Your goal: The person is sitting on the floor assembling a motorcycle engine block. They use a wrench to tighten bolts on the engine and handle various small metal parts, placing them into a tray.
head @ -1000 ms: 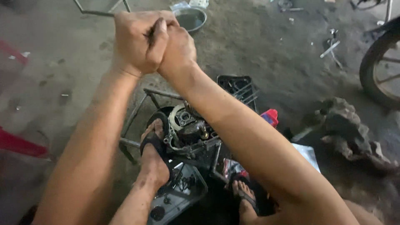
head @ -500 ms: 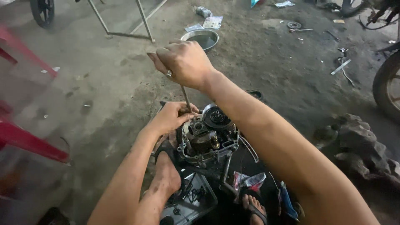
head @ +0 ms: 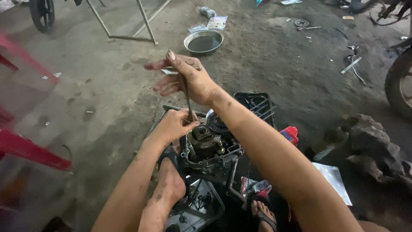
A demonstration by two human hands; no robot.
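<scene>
- Here, the right hand (head: 189, 81) sits just above the centre of the frame, its grip wrapped round the cross handle of a long T-shaped wrench (head: 187, 96), thumb up and the other fingers partly spread.
- The wrench shaft runs almost straight down from that hand to the top of a small greasy engine (head: 210, 144) at the centre of the frame.
- The left hand (head: 174, 126) rests against the engine's upper left edge, its grip pinched round the lower end of the shaft where it meets the engine.
- The engine stands on the dirty concrete floor (head: 107, 94), between the person's sandalled feet; the left foot (head: 169, 182) lies just beside its lower left.
- A clear tray (head: 214, 206) with small dark parts lies below the engine, at the bottom centre.
- A black wire rack (head: 257, 103) shows just beyond the right forearm, and a red bottle cap (head: 291, 134) right of it.
- A metal bowl (head: 203, 41) of dark liquid stands well apart at the top centre.
- A red stool leg (head: 30, 150) crosses the left edge; a wheel (head: 400, 83) shows at the right edge.
</scene>
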